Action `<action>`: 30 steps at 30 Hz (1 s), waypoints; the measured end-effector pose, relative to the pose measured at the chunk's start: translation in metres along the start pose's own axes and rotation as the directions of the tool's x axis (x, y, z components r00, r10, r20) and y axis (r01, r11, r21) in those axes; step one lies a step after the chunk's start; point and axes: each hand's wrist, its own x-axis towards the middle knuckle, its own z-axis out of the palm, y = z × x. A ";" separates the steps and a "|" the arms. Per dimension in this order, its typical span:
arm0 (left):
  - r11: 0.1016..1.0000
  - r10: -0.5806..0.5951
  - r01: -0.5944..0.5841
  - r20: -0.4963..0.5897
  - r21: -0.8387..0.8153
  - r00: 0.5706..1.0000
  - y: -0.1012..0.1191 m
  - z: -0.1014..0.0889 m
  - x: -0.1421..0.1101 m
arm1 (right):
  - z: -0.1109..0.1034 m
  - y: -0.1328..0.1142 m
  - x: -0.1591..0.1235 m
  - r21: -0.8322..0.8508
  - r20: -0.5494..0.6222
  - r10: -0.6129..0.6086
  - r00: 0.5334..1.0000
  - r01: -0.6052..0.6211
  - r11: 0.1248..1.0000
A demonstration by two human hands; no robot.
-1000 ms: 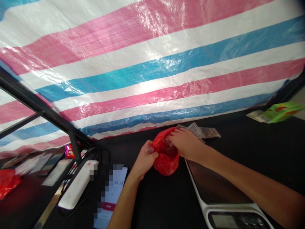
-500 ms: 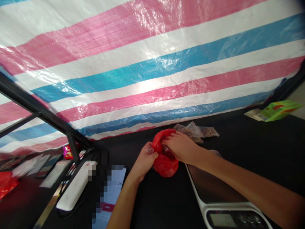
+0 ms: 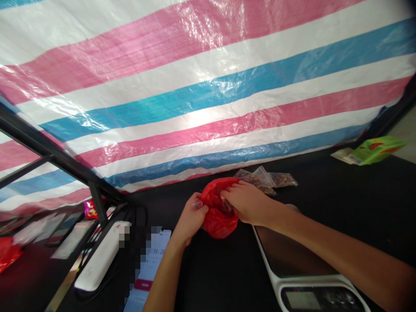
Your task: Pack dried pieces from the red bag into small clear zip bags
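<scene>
A thin red plastic bag (image 3: 222,223) hangs between my hands above the black table, its mouth facing me and spread. My left hand (image 3: 191,220) pinches the bag's left edge, with a bit of clear plastic (image 3: 196,203) showing by the thumb and fingers. On the other side, my right hand (image 3: 243,200) is closed on the bag's rim, its fingertips curled into the mouth. Something clear and shiny shows beside those fingertips; I cannot make out what it is. Small clear zip bags (image 3: 260,178) of brown bits lie just behind my right hand.
A kitchen scale (image 3: 292,260) sits under my right forearm. By my left forearm are a lit phone (image 3: 152,255) and a white power strip (image 3: 102,255) with black cables. A green packet (image 3: 373,151) lies far right. Striped sheeting (image 3: 208,99) rises behind the table.
My left hand has shifted slightly left, away from the right one. The red bag's mouth is stretched wider. My right hand has barely moved.
</scene>
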 end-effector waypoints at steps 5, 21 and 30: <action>0.998 -0.033 0.034 0.030 -0.051 0.999 0.001 0.002 -0.002 | 0.013 -0.004 0.003 -0.012 -0.010 -0.018 1.000 0.018 1.000; 0.926 -0.177 0.212 0.137 -0.313 0.975 0.001 -0.003 0.002 | -0.003 0.004 0.000 0.012 -0.032 0.016 0.999 -0.015 1.000; 0.977 -0.068 0.089 0.109 -0.196 0.992 -0.006 -0.004 0.004 | -0.012 0.006 -0.005 0.023 -0.042 0.023 0.999 -0.022 1.000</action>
